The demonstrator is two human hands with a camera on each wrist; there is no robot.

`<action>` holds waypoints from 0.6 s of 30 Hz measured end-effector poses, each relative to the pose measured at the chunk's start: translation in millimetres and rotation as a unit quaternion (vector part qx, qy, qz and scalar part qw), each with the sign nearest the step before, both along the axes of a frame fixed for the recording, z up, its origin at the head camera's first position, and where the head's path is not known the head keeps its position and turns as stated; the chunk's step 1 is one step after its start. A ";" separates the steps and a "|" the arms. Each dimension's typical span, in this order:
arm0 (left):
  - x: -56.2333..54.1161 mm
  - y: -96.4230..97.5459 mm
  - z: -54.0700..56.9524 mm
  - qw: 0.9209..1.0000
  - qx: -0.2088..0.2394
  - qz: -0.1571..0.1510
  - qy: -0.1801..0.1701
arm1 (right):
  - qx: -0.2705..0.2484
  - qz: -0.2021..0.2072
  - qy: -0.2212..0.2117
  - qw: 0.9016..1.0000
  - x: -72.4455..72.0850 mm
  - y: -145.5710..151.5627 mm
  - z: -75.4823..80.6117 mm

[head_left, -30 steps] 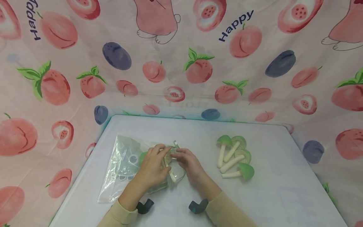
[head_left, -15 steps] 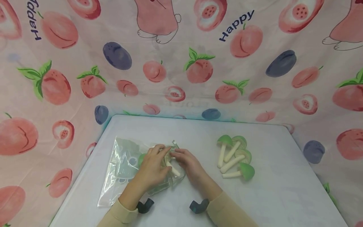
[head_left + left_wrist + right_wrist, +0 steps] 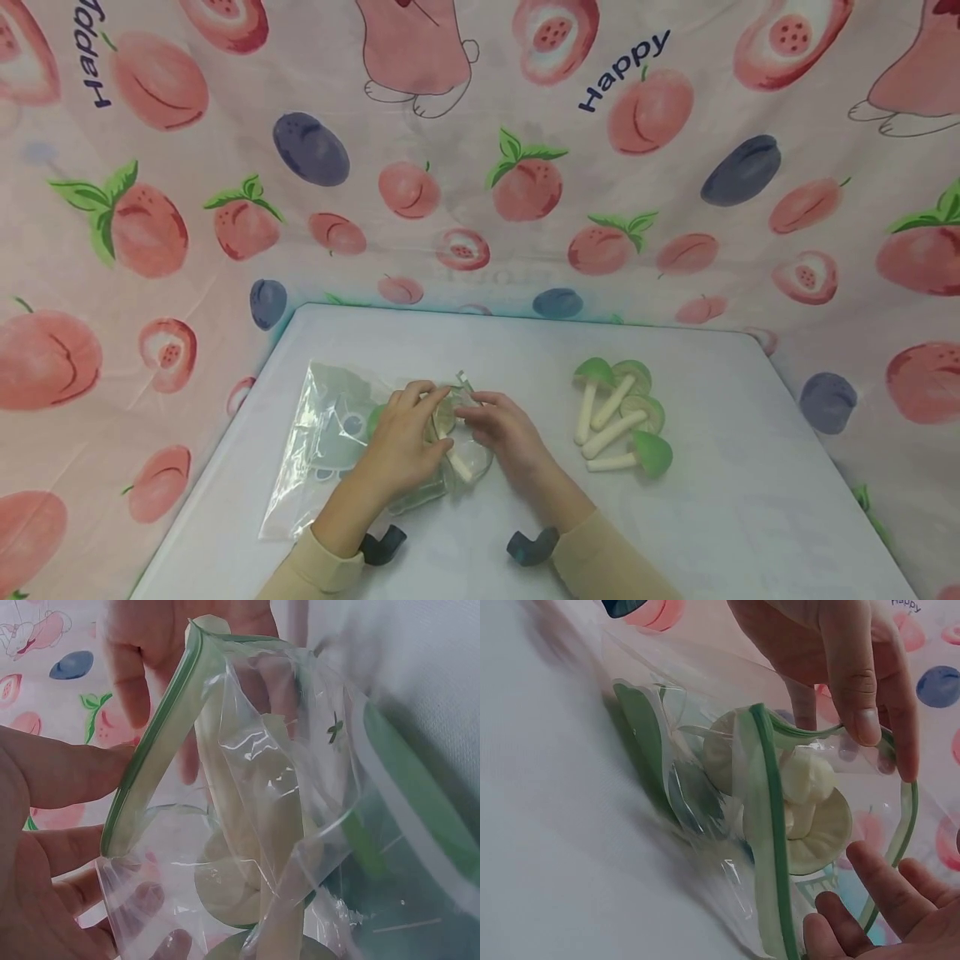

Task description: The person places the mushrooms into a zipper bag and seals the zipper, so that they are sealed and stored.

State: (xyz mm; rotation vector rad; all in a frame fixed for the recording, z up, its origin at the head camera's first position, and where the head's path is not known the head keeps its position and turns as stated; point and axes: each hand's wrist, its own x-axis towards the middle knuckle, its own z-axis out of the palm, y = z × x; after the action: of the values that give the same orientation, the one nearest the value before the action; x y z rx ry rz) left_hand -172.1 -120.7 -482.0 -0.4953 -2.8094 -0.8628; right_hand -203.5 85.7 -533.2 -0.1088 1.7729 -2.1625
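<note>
Mushrooms (image 3: pixel 821 834) sit inside the clear bag (image 3: pixel 288 492) on the surface (image 3: pixel 712 542); your left hand (image 3: pixel 407 437) pinches its green rim (image 3: pixel 772 825), and your right hand (image 3: pixel 510 435), fingers loosely extended, is near it.

The bag (image 3: pixel 337 433) looks glossy plastic, the mushrooms (image 3: pixel 615 433) matt.

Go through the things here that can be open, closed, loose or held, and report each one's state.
Clear zip bag: lying on the white table, mouth open.
Green seal: unzipped, sides apart.
Bagged mushrooms: inside the bag; count unclear.
Four green-capped mushrooms: loose on the table, clustered.
Left hand: holds the bag at its mouth.
Right hand: relaxed at the mouth; contact unclear.
</note>
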 end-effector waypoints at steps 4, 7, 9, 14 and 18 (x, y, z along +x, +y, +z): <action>0.2 0.5 0.1 1.000 -0.002 0.000 -0.001 | 0.004 -0.004 -0.001 1.000 1.6 5.0 2.4; 0.5 0.8 0.6 1.000 -0.001 -0.001 -0.003 | 0.018 -0.008 -0.001 1.000 2.0 9.2 3.3; 0.6 1.2 0.8 1.000 -0.001 -0.001 -0.006 | 0.034 -0.013 0.005 0.999 1.7 12.3 3.3; 1.0 2.2 1.1 1.000 -0.002 -0.002 -0.009 | 0.088 -0.016 0.045 0.995 1.6 21.6 3.4; 0.8 3.0 0.9 1.000 -0.003 0.000 -0.012 | 0.100 -0.019 0.062 0.993 2.5 29.1 4.7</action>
State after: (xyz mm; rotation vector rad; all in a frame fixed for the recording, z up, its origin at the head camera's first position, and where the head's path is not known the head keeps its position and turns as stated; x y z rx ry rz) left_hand -171.3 -117.7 -481.1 -0.4894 -2.8343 -0.8656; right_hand -201.0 114.8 -528.5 -0.1651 2.0669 -2.0277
